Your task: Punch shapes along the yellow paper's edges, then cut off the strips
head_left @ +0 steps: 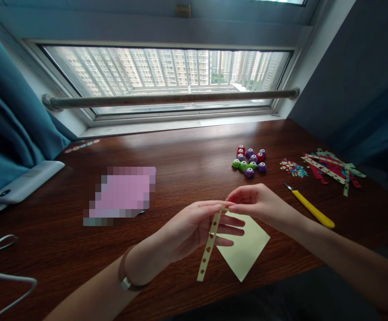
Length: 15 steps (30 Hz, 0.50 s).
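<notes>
A narrow pale-yellow paper strip (210,243) with heart and star cut-outs hangs down across the palm of my left hand (197,227). The thumb and index finger of that hand pinch the strip near its top, while the other fingers stretch out to the right. My right hand (254,200) has its fingertips closed at the same upper end, against the left fingertips; exactly what lies between them is partly hidden. Beneath both hands, a pale-yellow square sheet of paper (247,254) lies on the table with one corner toward me.
On the brown wooden table (167,165) lie a yellow-handled craft knife (314,208), several small coloured punches (250,161), confetti bits (294,167) and a pile of punched strips (330,167). At left are a blurred pink item (125,191), a white device (30,180) and a white cable (10,276).
</notes>
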### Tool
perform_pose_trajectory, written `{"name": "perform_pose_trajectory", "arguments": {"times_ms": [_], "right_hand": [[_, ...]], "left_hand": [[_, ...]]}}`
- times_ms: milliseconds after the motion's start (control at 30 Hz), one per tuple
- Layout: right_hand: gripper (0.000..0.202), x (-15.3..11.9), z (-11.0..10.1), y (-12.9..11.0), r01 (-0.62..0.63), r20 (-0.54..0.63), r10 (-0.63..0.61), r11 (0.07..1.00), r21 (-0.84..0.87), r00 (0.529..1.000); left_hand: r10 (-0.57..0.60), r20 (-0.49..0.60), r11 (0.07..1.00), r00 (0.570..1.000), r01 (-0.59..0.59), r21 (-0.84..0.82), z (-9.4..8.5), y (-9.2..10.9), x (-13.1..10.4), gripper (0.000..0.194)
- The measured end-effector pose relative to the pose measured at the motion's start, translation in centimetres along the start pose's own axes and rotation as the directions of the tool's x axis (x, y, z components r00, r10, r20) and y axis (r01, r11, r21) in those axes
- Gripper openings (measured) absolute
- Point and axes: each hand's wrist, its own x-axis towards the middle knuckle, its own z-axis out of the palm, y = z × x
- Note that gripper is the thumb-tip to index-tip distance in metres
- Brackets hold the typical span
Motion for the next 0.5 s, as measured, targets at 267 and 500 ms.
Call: {"name": "perform_pose_trajectory", "arguments": {"times_ms": [267, 500], "right_hand": [[0.028, -0.7, -2.6, 0.9, -0.075, -0.092, 0.083, 0.993, 0.088, 0.992], [0.024, -3.2, -7.3, 1.7, -0.052, -0.269, 0.129, 0.959, 0.277, 0.954]], "left_hand": [[0.025, 0.001, 0.998, 1.000, -0.025, -0.063, -0.9, 0.5, 0.1, 0.052], [0.000, -0.001, 0.998, 1.000, 0.000, -0.058, -1.4, 0.1, 0.2, 0.050]]}}
